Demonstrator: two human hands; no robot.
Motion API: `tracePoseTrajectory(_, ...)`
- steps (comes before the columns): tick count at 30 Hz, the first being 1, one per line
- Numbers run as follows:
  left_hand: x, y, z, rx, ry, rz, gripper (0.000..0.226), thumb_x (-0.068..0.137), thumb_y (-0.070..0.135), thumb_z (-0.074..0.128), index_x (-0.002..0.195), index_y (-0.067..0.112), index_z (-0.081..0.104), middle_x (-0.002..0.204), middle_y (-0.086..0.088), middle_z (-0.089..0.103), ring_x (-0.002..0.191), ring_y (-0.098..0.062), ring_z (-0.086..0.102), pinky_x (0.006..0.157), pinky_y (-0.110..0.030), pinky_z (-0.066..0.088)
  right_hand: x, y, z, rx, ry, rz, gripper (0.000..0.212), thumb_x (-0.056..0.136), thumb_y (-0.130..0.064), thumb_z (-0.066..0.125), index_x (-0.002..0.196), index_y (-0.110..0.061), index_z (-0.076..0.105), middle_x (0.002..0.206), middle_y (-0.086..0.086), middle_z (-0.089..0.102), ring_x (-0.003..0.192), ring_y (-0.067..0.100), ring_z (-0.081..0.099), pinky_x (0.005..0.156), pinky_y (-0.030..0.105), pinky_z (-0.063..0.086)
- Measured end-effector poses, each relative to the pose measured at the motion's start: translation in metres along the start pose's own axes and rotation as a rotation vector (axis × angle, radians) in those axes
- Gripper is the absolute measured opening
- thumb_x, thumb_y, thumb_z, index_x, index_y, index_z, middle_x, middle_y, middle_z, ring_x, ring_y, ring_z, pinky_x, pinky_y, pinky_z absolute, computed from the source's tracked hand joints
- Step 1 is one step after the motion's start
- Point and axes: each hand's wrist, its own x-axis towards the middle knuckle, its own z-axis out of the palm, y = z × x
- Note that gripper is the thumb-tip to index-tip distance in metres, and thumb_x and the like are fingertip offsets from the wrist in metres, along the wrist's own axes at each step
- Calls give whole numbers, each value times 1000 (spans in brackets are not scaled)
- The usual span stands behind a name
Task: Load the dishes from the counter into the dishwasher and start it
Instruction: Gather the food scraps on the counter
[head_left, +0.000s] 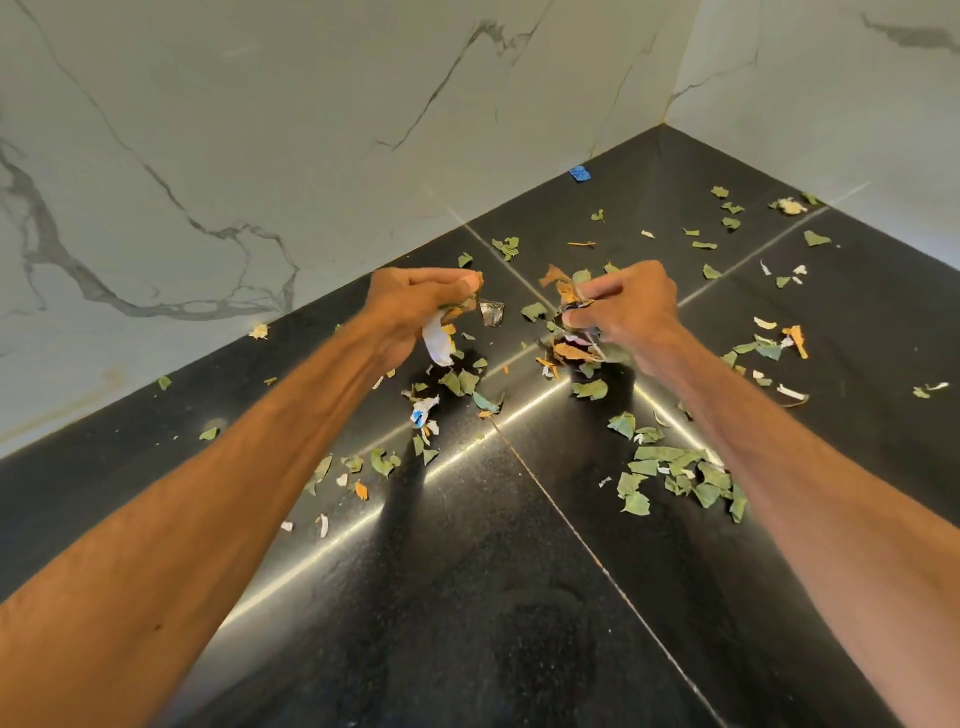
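2 forearms (218, 519); L hand (415, 304), R hand (631, 312) each grip scraps (438, 344), black counter (467, 623).

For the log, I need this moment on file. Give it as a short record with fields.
surface: black counter in a corner of the marble wall
litter: leaf and paper scraps strewn over the counter; blue bit by the wall
left hand: grips scraps, white paper hanging out below
right hand: grips brown and green scraps
dishes: none in view
dishwasher: not in view
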Motion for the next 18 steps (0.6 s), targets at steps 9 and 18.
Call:
tracePoseTrajectory(9, -69, -11, 9, -164, -115, -132, 22, 80, 9, 78, 101, 6, 76, 98, -7, 78, 88, -19, 75, 73, -22, 59, -76, -14, -23, 522, -110, 144, 27, 75, 6, 80, 100, -4, 77, 94, 8, 78, 83, 23, 77, 67, 31, 61)
tracePoseTrajectory(18, -175, -54, 44, -214, -244, -181, 19, 79, 8, 79, 98, 5, 78, 98, -13, 77, 90, -22, 74, 83, -30, 61, -188, 20, -61, 650, -66, 195, 25, 78, 3, 79, 102, -1, 76, 97, 16, 77, 81, 28, 75, 77, 35, 63)
